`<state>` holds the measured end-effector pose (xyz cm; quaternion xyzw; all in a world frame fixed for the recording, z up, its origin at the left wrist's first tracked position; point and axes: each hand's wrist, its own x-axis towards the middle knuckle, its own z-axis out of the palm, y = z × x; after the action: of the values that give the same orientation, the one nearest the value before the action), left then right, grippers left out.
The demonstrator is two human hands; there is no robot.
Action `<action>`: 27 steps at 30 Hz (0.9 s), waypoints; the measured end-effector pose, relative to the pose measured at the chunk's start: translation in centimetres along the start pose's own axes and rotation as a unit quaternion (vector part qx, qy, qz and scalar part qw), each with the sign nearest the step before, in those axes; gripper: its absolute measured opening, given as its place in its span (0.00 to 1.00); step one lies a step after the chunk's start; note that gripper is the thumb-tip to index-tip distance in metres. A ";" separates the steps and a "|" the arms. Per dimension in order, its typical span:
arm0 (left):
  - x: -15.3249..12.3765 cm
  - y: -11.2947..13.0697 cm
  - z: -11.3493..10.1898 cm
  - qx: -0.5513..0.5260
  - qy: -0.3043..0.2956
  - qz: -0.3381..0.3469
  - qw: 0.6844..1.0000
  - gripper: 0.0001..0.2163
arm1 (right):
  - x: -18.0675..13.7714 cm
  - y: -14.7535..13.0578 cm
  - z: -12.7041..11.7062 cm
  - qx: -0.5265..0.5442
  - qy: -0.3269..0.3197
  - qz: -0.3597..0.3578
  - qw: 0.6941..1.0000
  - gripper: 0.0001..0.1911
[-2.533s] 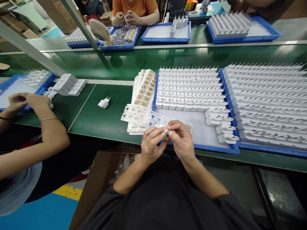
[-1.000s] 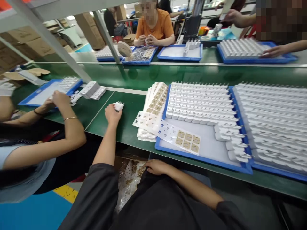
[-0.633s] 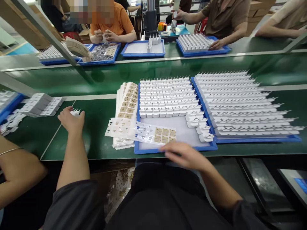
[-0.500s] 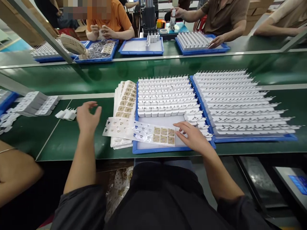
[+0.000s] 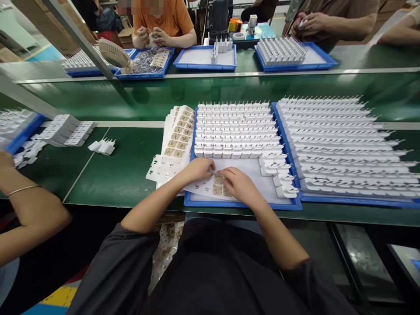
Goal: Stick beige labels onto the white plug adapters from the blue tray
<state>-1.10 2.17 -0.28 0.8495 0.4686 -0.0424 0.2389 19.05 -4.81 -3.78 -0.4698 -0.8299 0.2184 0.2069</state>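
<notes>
Both my hands rest on a white label sheet that lies across the near edge of a blue tray. My left hand presses down on the sheet with curled fingers. My right hand has its fingertips pinched at a tan label on the sheet. Rows of white plug adapters fill the back of the tray, and a few loose ones lie at its right side. More label sheets are stacked to the left of the tray.
A second blue tray of adapters sits to the right. Two adapters lie on the green belt at left, near a co-worker's arm and their adapters. Across the belt, people work at more blue trays.
My left hand set an adapter down on the belt at left and came back to the label sheet. My right hand rose from my lap onto the sheet.
</notes>
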 end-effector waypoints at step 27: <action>-0.2 -0.7 -1.4 -0.384 -0.109 0.015 0.917 0.19 | -0.2 -0.3 0.8 0.001 0.132 -0.039 0.990 0.08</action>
<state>-2.00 2.98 0.69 0.6891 0.4070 0.0518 0.5973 18.49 -5.28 -4.29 -0.4613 -0.8129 0.1472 0.3236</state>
